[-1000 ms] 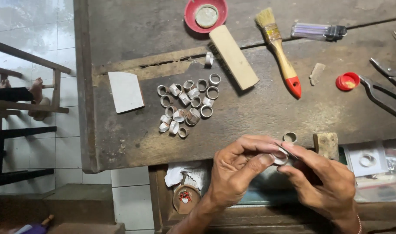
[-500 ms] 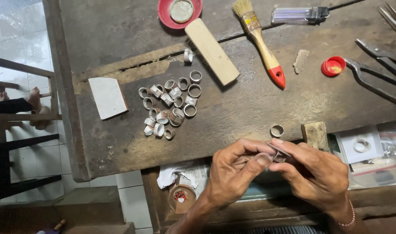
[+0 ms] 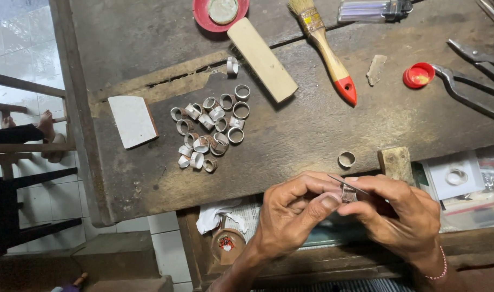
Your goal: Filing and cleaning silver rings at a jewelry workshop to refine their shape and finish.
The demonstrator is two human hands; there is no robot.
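Right now I am pinching a small ring (image 3: 348, 193) between my left hand (image 3: 290, 213) and right hand (image 3: 401, 216), fingers closed narrow on it, just off the surface's (image 3: 312, 135) near edge at six o'clock, so filings would likely be dropping clear of the work. My right fingers are also gripping a thin tool (image 3: 347, 184) laid across the ring. One loose ring (image 3: 346, 159) is lying just at twelve o'clock from my hands, beside a wood block (image 3: 395, 162). The ring pile (image 3: 209, 130) is sitting well apart at ten o'clock, leaving open room between. Brush (image 3: 325, 48) and pliers (image 3: 474, 81) are lying far back.
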